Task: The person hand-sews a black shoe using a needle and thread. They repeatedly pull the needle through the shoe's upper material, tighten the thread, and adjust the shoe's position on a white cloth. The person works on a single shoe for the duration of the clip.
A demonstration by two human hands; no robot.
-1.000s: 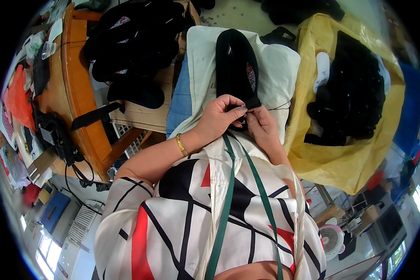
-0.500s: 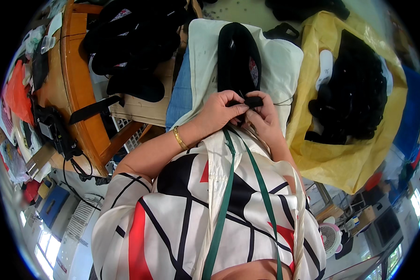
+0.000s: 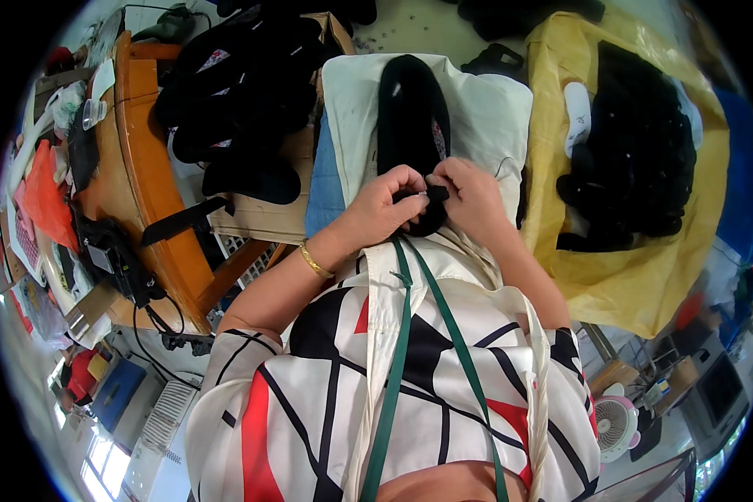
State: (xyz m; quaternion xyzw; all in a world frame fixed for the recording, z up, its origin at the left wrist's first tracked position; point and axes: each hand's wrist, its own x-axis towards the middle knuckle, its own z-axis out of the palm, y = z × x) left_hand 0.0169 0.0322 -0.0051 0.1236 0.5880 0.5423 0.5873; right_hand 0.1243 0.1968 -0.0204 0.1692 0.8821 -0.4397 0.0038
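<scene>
A black cloth shoe (image 3: pixel 403 113) with a patterned lining lies toe away from me on the white cloth (image 3: pixel 494 117) over my lap. At its near end, my left hand (image 3: pixel 385 207) is closed, thumb and fingers pinching a small black fabric strip (image 3: pixel 436 193). My right hand (image 3: pixel 470 197) is closed against the strip's other side; its fingertips are pinched together, and what is between them is too small to make out. A thin dark thread (image 3: pixel 502 164) curves over the white cloth beside the right hand.
Several black shoes (image 3: pixel 247 92) are piled on cardboard at the left, beside a wooden table (image 3: pixel 155 201). A yellow bag (image 3: pixel 611 289) at the right bears black shoe pieces (image 3: pixel 636 142) and a white insole (image 3: pixel 576 115). A small fan (image 3: pixel 616 425) stands lower right.
My right hand has turned and come over the strip, its knuckles now upward. My left hand still pinches at the shoe's near end. The whole view has shifted slightly.
</scene>
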